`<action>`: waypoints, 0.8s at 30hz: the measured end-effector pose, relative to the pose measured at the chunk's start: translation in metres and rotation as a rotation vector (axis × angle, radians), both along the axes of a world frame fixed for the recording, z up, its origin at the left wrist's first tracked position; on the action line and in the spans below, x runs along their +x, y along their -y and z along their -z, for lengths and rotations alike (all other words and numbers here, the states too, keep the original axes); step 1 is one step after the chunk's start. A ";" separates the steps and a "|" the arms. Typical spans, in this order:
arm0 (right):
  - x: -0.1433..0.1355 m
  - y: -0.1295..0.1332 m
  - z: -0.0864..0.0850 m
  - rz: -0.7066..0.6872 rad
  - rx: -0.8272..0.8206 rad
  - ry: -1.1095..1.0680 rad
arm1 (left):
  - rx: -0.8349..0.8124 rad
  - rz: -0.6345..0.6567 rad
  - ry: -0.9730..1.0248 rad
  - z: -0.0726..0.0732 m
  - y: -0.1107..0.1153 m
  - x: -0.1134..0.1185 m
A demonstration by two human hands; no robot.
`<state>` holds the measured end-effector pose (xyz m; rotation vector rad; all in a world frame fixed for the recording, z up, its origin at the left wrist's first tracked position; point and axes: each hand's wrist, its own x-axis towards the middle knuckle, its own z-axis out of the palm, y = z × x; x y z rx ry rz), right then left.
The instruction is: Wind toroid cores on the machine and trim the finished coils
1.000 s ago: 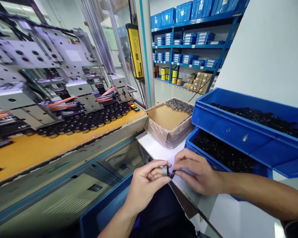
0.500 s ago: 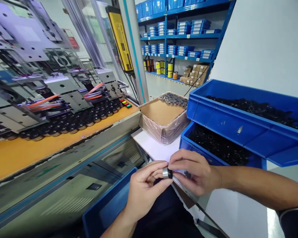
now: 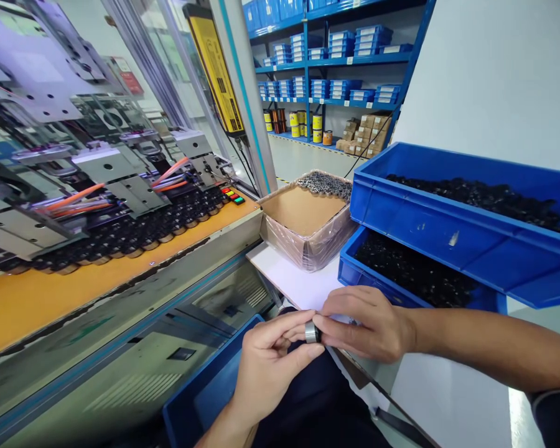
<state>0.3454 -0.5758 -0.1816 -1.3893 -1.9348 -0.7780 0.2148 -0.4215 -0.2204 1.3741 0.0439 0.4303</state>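
Observation:
A small silver metal ring (image 3: 312, 332) with a black piece on its right side is held between my hands, above my lap. My left hand (image 3: 267, 364) grips the ring from the left, with fingers above and thumb below. From the right, my right hand (image 3: 371, 323) closes its fingertips on the black side of the same part. My fingers cover much of that black piece. A dark bit shows behind the right-hand fingers, too small to make out.
A plastic-wrapped carton (image 3: 303, 246) with metal rings along its back stands ahead. Two stacked blue bins (image 3: 452, 239) of black parts are right. Rows of black parts (image 3: 135, 233) line the machine's orange bench (image 3: 9, 317). Below left is another blue bin (image 3: 205, 379).
The right-hand fingers have drawn in closer and lie flatter over the black side of the ring. The dark bit in that hand is now mostly covered. The view has shifted slightly.

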 end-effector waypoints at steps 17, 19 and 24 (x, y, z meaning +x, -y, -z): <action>-0.012 -0.001 -0.004 0.002 -0.088 -0.163 | 0.599 -0.294 0.466 -0.013 -0.005 0.003; 0.005 0.009 -0.018 0.086 -0.143 -0.061 | 0.624 -0.304 0.448 -0.014 -0.011 -0.002; 0.108 0.055 -0.070 0.606 -0.108 0.158 | 0.574 -0.363 0.393 -0.021 -0.028 -0.019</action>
